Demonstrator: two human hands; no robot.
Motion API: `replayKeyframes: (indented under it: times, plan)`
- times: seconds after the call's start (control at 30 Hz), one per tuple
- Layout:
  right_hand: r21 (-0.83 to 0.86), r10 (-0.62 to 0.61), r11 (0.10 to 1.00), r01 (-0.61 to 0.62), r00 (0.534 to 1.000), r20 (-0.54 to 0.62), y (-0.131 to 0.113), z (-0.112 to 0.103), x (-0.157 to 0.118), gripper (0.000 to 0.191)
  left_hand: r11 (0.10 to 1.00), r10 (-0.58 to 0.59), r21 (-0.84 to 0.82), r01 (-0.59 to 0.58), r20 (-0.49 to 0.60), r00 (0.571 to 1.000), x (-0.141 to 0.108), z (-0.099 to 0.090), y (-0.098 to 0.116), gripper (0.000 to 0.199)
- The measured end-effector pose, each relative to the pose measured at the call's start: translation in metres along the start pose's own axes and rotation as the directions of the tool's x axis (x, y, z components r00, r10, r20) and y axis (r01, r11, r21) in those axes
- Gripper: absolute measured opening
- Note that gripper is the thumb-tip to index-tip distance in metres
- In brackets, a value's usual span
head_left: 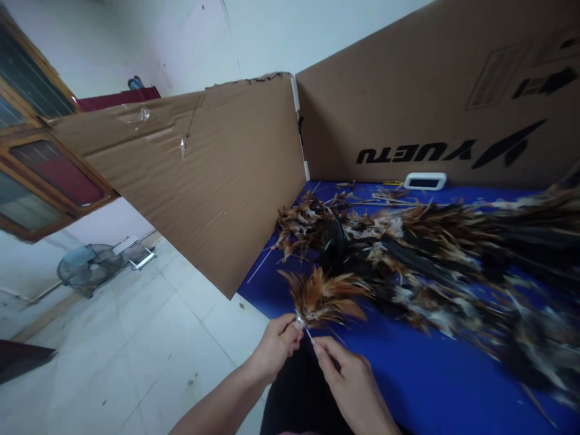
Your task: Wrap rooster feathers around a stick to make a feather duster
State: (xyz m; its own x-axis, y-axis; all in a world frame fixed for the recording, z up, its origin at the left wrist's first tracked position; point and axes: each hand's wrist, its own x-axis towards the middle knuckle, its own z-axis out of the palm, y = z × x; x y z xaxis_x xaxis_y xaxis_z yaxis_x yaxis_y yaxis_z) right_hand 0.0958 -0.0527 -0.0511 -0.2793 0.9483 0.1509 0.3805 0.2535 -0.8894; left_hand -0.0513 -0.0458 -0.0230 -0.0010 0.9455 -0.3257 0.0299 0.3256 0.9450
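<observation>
My left hand [281,341] is closed around the base of a bundle of brown feathers [324,296], whose tips fan out away from me over the blue tabletop [430,368]. A thin whitish strand [309,333] runs from that base to my right hand [347,377]. Thumb and forefinger of the right hand pinch its near end; whether it is string, tape or a thin stick I cannot tell. Just beyond the bundle, a long heap of brown, black and white feathers [435,266] spreads to the right, partly blurred.
Cardboard panels, one on the left [217,175] and one at the back [408,103], border the table. A small white device with a dark screen [425,181] leans by the back panel. On the tiled floor [149,338], a fan [90,269] lies by the wall.
</observation>
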Motion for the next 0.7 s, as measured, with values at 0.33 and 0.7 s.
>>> replayKeyframes:
  times: [0.33, 0.7]
  plan:
    - [-0.289, -0.189, 0.924, 0.249, 0.957, 0.219, 0.011, -0.036, 0.013, 0.029, 0.999, 0.042, -0.010, -0.044, -0.118, 0.992, -0.027, -0.047, -0.009, 0.041]
    - [-0.715, -0.297, 0.558, 0.422, 0.905, 0.303, 0.010, -0.065, 0.212, 0.036, 0.964, -0.177, -0.256, 0.065, -0.444, 0.878, -0.053, -0.081, -0.035, 0.056]
